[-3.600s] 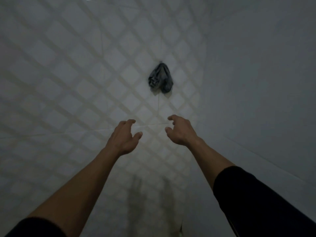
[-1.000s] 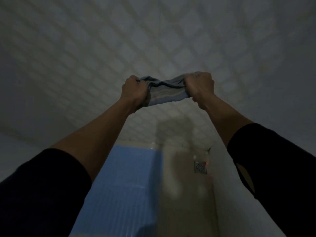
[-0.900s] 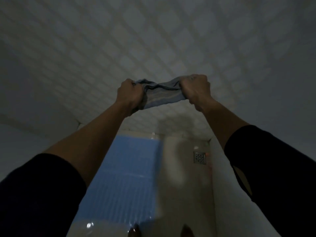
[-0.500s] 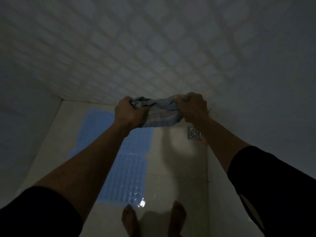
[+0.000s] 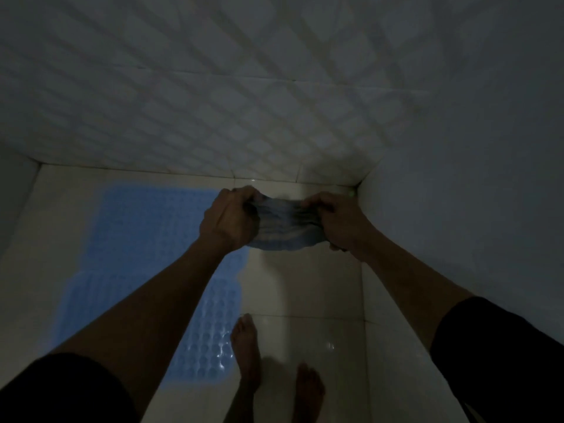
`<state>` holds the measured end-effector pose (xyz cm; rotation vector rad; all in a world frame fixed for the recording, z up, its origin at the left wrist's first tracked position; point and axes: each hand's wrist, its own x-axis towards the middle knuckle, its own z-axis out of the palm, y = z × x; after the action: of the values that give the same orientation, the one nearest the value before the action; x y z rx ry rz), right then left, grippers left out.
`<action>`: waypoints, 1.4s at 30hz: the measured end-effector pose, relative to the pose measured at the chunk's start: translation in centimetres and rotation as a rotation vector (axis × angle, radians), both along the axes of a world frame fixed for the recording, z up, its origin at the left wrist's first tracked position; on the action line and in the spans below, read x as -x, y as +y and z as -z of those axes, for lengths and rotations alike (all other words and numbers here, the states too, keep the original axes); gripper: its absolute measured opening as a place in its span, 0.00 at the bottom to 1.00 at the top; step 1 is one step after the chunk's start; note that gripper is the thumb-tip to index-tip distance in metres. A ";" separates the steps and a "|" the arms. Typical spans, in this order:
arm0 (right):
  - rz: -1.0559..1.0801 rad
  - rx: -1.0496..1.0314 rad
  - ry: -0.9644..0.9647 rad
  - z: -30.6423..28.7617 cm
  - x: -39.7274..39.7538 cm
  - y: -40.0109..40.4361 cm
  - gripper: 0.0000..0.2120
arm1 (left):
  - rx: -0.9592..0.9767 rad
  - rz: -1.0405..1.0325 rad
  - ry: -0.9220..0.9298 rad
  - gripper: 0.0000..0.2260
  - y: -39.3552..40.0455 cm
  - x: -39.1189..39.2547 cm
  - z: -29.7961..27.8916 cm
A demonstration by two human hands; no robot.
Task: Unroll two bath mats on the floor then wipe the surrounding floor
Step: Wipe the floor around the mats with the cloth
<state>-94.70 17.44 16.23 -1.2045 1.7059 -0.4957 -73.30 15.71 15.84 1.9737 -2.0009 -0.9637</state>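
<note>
The tiled wall (image 5: 213,87) is being crossed by a lattice of shadows. Below it, the pale floor (image 5: 305,288) is being covered on its left part by 2 blue bath mats: the far bath mat (image 5: 152,227) is lying flat near the wall, and the near bath mat (image 5: 210,331), studded with round bumps, is lying just beside it toward the viewer. Whether their edges are touching cannot be told in the dim light. 2 bare feet (image 5: 245,349) are being placed on the floor at the near mat's right edge.

A grey-blue cloth (image 5: 283,227) is being held bunched in the air above the floor, between both hands. Its left end is being clenched by the left hand (image 5: 229,218) and its right end is being grasped by the right hand (image 5: 338,221), fingers curled round the fabric.

Compared with 0.5 s ago, the hands and cloth are being seen lower, against the floor. The floor drain seen then is now being hidden behind the cloth. The right foot is being cut off at the bottom edge.
</note>
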 end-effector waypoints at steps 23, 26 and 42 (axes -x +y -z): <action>-0.188 0.259 0.458 40.1 0.5 -12.4 0.25 | 0.106 0.163 -0.162 0.16 -15.2 1.8 38.2; -0.147 0.333 0.504 45.1 0.9 -13.5 0.23 | 0.125 0.133 -0.180 0.17 -16.3 2.6 43.0; -0.050 0.446 0.506 60.5 2.2 -23.7 0.19 | 0.318 0.090 -0.257 0.18 -25.5 4.6 58.1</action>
<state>-96.91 -6.29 -44.24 -1.8062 2.0431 -0.5961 -77.87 -9.84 -42.27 1.9208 -2.2269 -0.3861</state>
